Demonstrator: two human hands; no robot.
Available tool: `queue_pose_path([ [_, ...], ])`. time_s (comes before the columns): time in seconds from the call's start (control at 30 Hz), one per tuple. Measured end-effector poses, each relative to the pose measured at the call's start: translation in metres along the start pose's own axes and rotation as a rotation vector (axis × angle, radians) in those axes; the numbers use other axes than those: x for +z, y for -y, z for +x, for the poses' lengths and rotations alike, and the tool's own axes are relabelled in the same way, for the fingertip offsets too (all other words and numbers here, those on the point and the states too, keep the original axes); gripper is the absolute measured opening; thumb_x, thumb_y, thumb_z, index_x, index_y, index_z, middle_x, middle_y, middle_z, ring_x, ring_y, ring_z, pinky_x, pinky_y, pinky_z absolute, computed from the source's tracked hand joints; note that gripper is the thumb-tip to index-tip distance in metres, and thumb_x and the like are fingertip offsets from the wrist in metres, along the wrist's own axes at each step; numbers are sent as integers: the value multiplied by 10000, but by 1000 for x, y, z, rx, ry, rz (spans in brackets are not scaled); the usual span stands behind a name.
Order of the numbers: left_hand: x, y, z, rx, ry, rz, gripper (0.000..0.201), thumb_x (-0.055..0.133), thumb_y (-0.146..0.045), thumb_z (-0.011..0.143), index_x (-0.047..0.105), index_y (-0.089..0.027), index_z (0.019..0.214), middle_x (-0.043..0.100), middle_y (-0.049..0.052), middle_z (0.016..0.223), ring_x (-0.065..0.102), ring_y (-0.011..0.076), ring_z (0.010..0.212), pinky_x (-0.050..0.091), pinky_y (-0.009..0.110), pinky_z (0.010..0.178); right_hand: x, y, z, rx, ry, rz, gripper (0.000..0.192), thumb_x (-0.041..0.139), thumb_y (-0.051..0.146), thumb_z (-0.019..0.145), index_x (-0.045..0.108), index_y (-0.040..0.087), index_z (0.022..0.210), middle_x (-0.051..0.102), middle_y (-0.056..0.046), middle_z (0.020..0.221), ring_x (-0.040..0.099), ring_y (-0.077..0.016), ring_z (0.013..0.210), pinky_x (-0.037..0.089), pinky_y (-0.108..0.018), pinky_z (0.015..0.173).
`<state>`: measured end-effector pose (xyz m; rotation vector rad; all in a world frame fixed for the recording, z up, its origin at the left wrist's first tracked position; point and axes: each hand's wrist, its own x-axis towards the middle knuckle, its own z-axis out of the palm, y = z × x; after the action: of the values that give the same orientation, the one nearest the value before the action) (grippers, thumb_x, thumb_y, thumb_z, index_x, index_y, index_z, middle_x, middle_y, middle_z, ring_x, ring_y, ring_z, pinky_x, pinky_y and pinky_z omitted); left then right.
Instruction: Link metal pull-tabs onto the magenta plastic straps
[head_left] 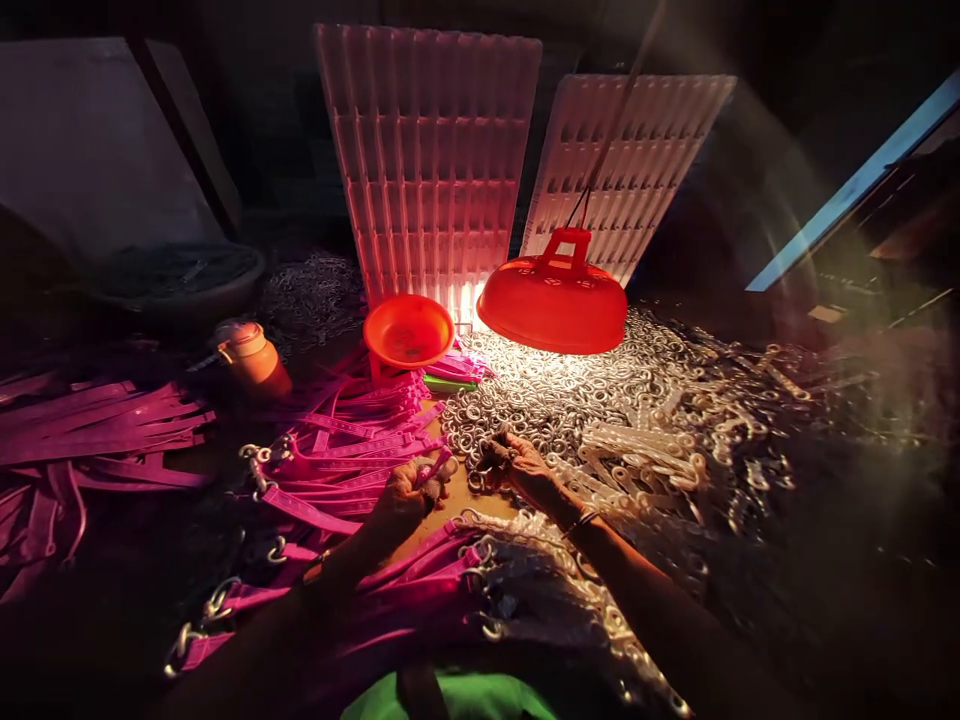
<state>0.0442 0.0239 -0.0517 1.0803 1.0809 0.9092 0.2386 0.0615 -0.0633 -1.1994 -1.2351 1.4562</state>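
Note:
My left hand (pixel 414 487) is closed, with a bit of pink showing between its fingers that looks like the end of a pink strap. Beside it lies a heap of pink straps (pixel 337 455), some carrying metal rings at their ends. My right hand (pixel 519 466) is at the near-left edge of a large pile of metal rings (pixel 525 400). Its fingers are pinched together; what they hold, if anything, is hidden. Between and below the hands, more pink straps (pixel 427 565) with ring ends lie close to my body.
A red lampshade (pixel 551 305) hangs low over the rings. Left of it stands an orange bowl (pixel 409 335); an orange bottle (pixel 253 360) is farther left. Metal links (pixel 645 450) are heaped at right. More straps (pixel 97 425) lie far left. Ridged panels (pixel 435 160) stand behind.

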Motion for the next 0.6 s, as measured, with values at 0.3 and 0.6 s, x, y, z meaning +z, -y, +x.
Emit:
queue_pose_path([
  [0.3, 1, 0, 10, 6, -111, -6, 339, 626, -468, 726, 563, -152, 829, 530, -8, 644, 319, 37, 418, 228, 205, 407, 17, -3, -1, -72, 65, -57, 212, 614, 352, 724, 556, 155, 776, 599, -5, 668, 555, -98, 484, 440, -208, 436],
  [0.6, 4, -22, 0, -143, -36, -14, 349, 660, -469, 616, 561, -149, 714, 500, -18, 533, 286, 45, 377, 176, 233, 396, 32, 0, -8, -335, 137, -299, 164, 576, 344, 802, 564, 180, 795, 605, -7, 634, 503, -93, 470, 392, -209, 440],
])
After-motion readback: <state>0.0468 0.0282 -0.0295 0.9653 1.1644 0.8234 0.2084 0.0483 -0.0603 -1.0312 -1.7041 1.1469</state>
